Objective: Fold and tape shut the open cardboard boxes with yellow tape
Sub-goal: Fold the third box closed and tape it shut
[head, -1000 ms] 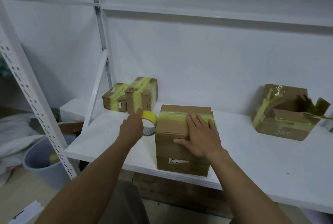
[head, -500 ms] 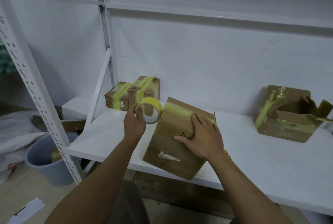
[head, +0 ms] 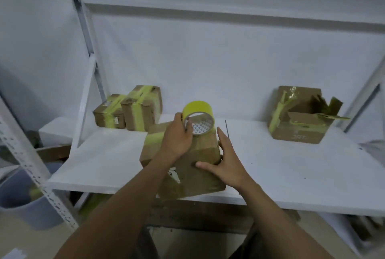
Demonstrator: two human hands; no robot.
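While the left hand [head: 177, 140] grips a roll of yellow tape [head: 196, 107] by its left rim, fingers curled round the edge, the right hand [head: 229, 165] lies flat and relaxed against a cardboard box [head: 200, 179]. Its fingers run straight along the box's right side and its thumb spreads across the face turned toward the person.

From where I stand, that box sits at the front edge of the white shelf [head: 291, 175]. It is tipped up off level, so its near lower corner juts past the shelf lip. A yellow band [head: 154, 141] crosses its upper left part and is partly hidden behind the left wrist. The roll stands upright just above the top of the box, with its open core facing the person. Whether a strip runs from the roll to the cardboard, I cannot tell.

At the back left, 2 taped boxes [head: 141, 111] stand touching side by side near the wall, each wrapped in yellow. Well apart from them, at the far right of the shelf, an open box [head: 300, 117] has its flaps raised and loose yellow strips trailing from them.

Down on the floor to the left, beyond the perforated upright [head: 27, 165] of the rack, stands a grey-blue bucket [head: 18, 202].
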